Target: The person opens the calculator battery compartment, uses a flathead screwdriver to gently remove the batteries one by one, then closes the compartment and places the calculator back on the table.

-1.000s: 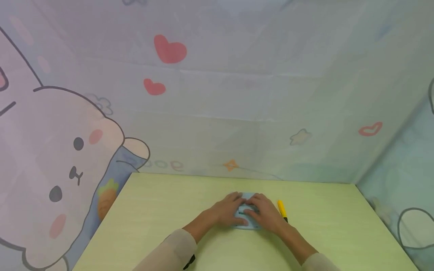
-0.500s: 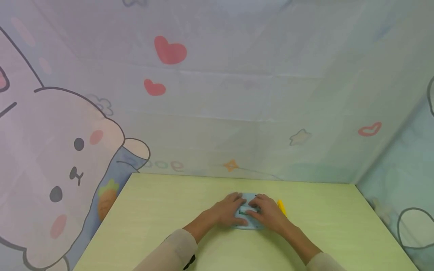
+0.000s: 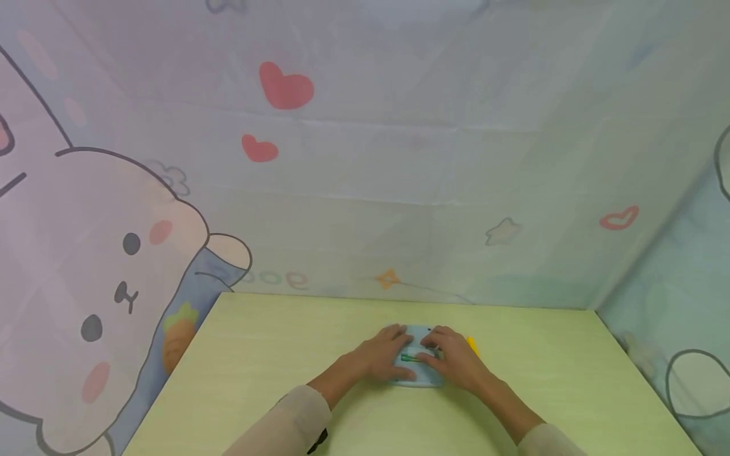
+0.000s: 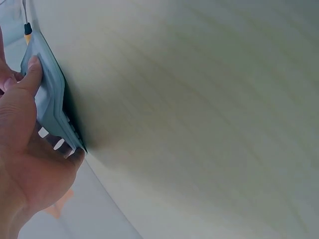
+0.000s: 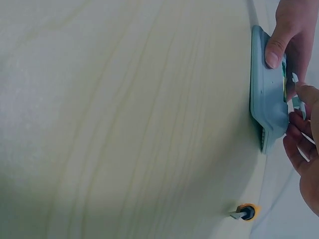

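Note:
A light blue flat device [image 3: 424,375] with rounded corners lies on the table. My left hand [image 3: 383,356] grips its left side, the thumb [image 5: 273,59] across the upper face. A slot in that face shows a green battery [image 3: 407,358], partly hidden by my right hand [image 3: 456,362]. In the right wrist view, my right thumb and fingers pinch a small light blue battery cover [image 5: 299,104] beside the slot. To the right of the device lies a yellow-handled screwdriver [image 3: 473,346], partly behind the right hand; its metal tip shows in the right wrist view.
The pale yellow-green table [image 3: 285,342] ends at a printed cloth backdrop [image 3: 371,190] behind and on the right. A black strap-like piece [image 3: 318,441] shows under the left sleeve.
The right hand has moved slightly right and lifted the battery cover from the slot, so more of the green battery shows. The left hand and the device stay put.

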`<action>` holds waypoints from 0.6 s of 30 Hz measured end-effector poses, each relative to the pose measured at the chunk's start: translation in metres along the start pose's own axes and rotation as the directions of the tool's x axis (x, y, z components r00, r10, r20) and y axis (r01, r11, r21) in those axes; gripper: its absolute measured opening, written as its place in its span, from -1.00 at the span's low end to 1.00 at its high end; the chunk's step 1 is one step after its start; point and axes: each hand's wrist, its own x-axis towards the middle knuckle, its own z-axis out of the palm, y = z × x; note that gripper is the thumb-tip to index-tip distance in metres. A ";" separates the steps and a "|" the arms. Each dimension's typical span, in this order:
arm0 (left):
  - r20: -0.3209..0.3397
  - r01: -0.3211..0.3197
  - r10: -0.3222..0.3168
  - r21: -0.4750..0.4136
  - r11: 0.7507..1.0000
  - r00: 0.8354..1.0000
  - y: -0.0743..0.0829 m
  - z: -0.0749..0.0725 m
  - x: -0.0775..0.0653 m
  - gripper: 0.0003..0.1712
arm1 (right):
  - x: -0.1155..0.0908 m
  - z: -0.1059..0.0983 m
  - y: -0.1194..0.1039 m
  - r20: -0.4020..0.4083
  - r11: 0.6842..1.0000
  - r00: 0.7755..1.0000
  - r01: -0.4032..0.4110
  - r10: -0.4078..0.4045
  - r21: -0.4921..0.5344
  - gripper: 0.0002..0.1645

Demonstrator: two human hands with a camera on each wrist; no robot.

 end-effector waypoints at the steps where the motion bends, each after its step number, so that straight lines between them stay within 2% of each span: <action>1: -0.001 0.000 0.000 0.000 1.000 1.000 0.000 0.000 0.000 -0.03 | 0.000 0.000 0.000 0.000 1.000 1.000 0.000 0.000 -0.001 -0.76; 18: -0.001 0.005 -0.005 -0.020 1.000 1.000 0.000 -0.001 -0.002 -0.03 | -0.005 -0.002 0.006 0.008 0.999 0.999 -0.041 0.041 -0.026 -0.76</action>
